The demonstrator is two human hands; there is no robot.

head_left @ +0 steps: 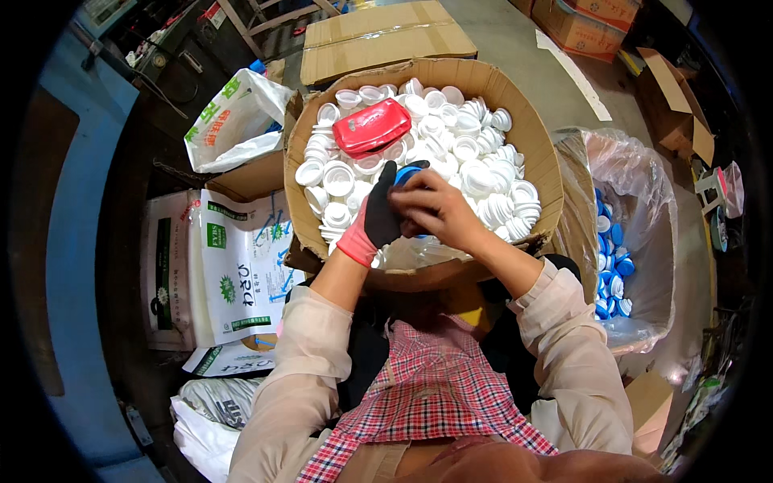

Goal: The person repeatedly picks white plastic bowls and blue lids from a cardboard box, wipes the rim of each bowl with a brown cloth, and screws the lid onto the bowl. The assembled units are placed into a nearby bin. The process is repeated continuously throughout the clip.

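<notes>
A big cardboard box on my lap holds several white plastic caps and a red pouch. My left hand, in a black glove with a red cuff, and my bare right hand meet over the box's near side. Both close around a blue cap, which is mostly hidden by the fingers.
To my right stands a box lined with a clear plastic bag holding several blue caps. White printed sacks lie at my left. A flat cardboard sheet and more cartons sit beyond.
</notes>
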